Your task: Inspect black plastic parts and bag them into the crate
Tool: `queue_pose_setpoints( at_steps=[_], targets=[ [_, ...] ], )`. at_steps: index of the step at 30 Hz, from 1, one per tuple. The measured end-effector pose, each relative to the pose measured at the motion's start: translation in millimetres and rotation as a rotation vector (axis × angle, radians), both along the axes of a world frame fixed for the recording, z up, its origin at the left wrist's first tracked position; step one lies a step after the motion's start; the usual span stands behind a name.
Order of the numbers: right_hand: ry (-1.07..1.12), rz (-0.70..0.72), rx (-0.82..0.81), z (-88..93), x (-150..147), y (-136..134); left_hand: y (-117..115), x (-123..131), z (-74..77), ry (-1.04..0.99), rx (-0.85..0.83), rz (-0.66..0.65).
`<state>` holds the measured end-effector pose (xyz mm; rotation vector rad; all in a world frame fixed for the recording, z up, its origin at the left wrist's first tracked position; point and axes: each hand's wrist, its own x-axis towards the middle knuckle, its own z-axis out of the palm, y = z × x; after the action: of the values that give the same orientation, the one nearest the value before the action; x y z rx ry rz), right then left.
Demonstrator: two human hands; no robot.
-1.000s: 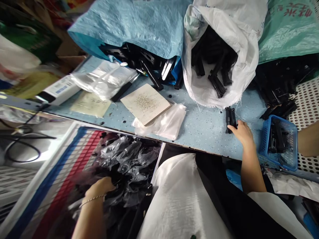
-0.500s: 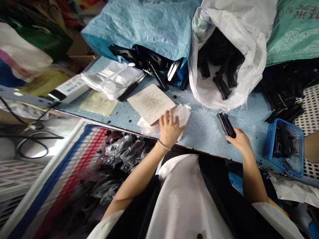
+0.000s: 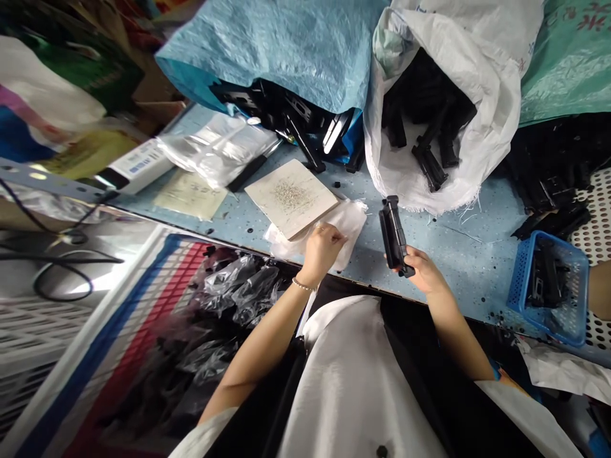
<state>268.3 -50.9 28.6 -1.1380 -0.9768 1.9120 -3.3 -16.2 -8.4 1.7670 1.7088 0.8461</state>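
My right hand (image 3: 424,270) grips the lower end of a black elongated part (image 3: 394,232), which has a rod along one side and a channel along its body. The part is tilted, its far end pointing away from me. My left hand (image 3: 324,249) is closed, thumb and fingers pinched together, above thin white plastic bags (image 3: 351,222); whatever lies between the fingertips is too small to make out. Just beyond it, a square pale board (image 3: 315,202) rests partly on those bags, bearing a heap of tiny pieces (image 3: 290,193).
Similar black parts fill a white woven sack (image 3: 494,137) and spill from a blue bag (image 3: 286,51). A blue basket (image 3: 515,286) stands at the right, near another person's arm (image 3: 600,289). Clear-wrapped packets (image 3: 214,149) lie left. Below the table edge is a striped crate (image 3: 157,305).
My right hand has moved left with the black part and turned it more upright. My left hand has gone from spread fingers at the board's edge to a pinch, drawn slightly back.
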Motion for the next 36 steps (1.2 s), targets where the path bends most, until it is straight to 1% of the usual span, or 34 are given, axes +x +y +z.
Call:
queue_pose_setpoints(
  at_steps=[2, 5, 7, 9, 13, 15, 18, 20, 23, 25, 27, 29, 31, 33, 36],
  targets=[
    [0.106, 0.034, -0.071, -2.4, -17, 7, 1, -5, 2.6, -0.164, -0.063, 0.074],
    [0.191, 0.053, -0.172, -8.5, -39, 17, -7, -7, 7.5, -0.322, -0.097, 0.108],
    [0.227, 0.056, -0.214, -15.0, -52, 24, -13, -7, 9.2, -0.331, -0.120, 0.136],
    [0.276, 0.052, -0.245, -22.2, -61, 30, -15, -6, 9.6, -0.291, -0.144, 0.153],
    [0.373, 0.039, -0.288, -31.3, -75, 38, -10, -8, 9.8, -0.215, -0.131, 0.123],
    [0.401, 0.064, -0.277, -32.1, -80, 39, -6, -9, 10.2, -0.227, -0.132, 0.145],
    [0.414, 0.081, -0.228, -30.7, -84, 43, -2, -14, 12.0, -0.315, -0.146, 0.179],
    [0.399, 0.056, -0.218, -28.3, -83, 45, -1, -20, 14.7, -0.460, -0.154, 0.171],
    [0.405, 0.006, -0.247, -22.8, -77, 47, 1, -29, 19.2, -0.668, -0.163, 0.159],
    [0.453, 0.010, -0.263, -20.1, -75, 46, 1, -29, 19.9, -0.699, -0.173, 0.156],
    [0.489, 0.042, -0.278, -20.5, -78, 44, 1, -24, 17.7, -0.691, -0.180, 0.145],
    [0.476, 0.051, -0.304, -24.7, -83, 43, 0, -17, 14.1, -0.710, -0.188, 0.131],
    [0.444, 0.028, -0.335, -30.6, -88, 44, -1, -13, 11.6, -0.749, -0.196, 0.124],
    [0.441, 0.002, -0.350, -35.3, -90, 45, -1, -15, 11.7, -0.786, -0.229, 0.106],
    [0.465, 0.010, -0.328, -37.0, -86, 45, -1, -23, 15.9, -0.820, -0.276, 0.108]
  ],
)
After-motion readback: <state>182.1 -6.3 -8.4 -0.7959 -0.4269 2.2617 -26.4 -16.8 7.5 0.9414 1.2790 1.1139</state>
